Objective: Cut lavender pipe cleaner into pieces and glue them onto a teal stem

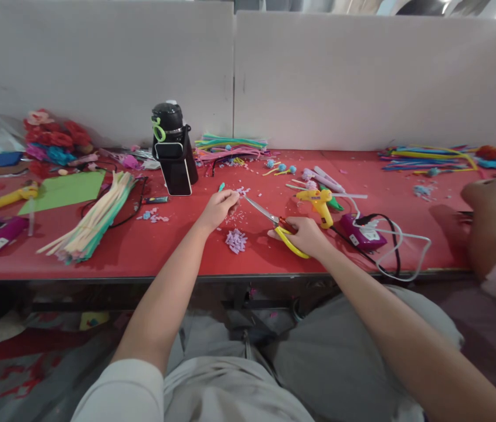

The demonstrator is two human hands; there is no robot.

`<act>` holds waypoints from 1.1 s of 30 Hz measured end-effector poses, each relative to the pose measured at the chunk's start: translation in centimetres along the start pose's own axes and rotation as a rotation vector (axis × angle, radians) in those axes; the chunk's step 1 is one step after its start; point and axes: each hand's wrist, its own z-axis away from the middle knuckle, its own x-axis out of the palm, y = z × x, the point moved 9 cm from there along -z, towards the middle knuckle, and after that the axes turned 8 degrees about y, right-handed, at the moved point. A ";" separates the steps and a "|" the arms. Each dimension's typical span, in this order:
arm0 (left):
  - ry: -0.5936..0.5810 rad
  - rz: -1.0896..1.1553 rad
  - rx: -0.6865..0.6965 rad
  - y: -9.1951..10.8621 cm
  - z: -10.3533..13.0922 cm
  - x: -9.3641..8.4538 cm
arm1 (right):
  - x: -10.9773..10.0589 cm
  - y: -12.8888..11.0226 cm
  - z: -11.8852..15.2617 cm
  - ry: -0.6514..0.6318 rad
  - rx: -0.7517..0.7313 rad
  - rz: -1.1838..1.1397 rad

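1. Right hand (305, 233): I find its grip closed around the yellow handles of the scissors (273, 218), blades pointing forward and left over the red surface (186, 258).
2. Left hand (218, 206): thumb and fingers are pressed together beside the scissors' tips. A lilac bit shows at the fingertips; I cannot tell whether it is pinched there or lies behind them.
3. Done: a compact heap of short lilac pieces (236, 241) lies on the surface between the hands, toward the near edge. Loose lilac scraps are strewn beyond it. I judge the cutting well under way.
4. Left over: I cannot establish how much remains, as no long lilac length is plain near the hands. A bundle of cream and green fuzzy stems (92, 220) lies at full length on the left; I cannot tell whether it belongs to this work.
5. Nearby: a yellow glue gun (319, 204) sits just beyond the right hand, near a purple power block (364, 233). Blue balls on yellow stems (292, 170) lie farther back. Both appear unconnected with the cutting at present.
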 end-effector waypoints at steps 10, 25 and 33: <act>0.005 0.001 -0.009 0.0 0.0 0.1 | -0.2 -0.5 -0.2 0.025 -0.061 0.056; 0.026 -0.013 0.051 0.5 -0.1 -0.3 | 0.1 0.1 -0.1 -0.005 0.013 -0.009; 0.037 -0.039 0.054 0.6 0.0 -0.4 | 0.1 0.0 -0.1 -0.011 -0.014 0.007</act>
